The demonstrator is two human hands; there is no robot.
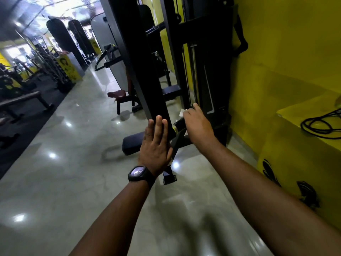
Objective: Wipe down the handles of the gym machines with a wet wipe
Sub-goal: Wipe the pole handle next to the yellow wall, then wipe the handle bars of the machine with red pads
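Wipe (181,112): held in the curled fingers of the right hand (197,122), seen at its 10 o'clock, just above the handle (178,125).
Left hand (155,143): fingers straight, laid against the post (145,80); nothing gripped.
Room: floor (73,172) open at 7 o'clock; wall (276,71) close at 3.
Around: pad (132,143) at the left hand's 9 o'clock.

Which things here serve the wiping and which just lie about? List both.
Job: wet wipe, right hand holding it, black handle, left hand flat against machine frame.
Lying about: coiled cable, flat bench, punching bag, maroon seat.
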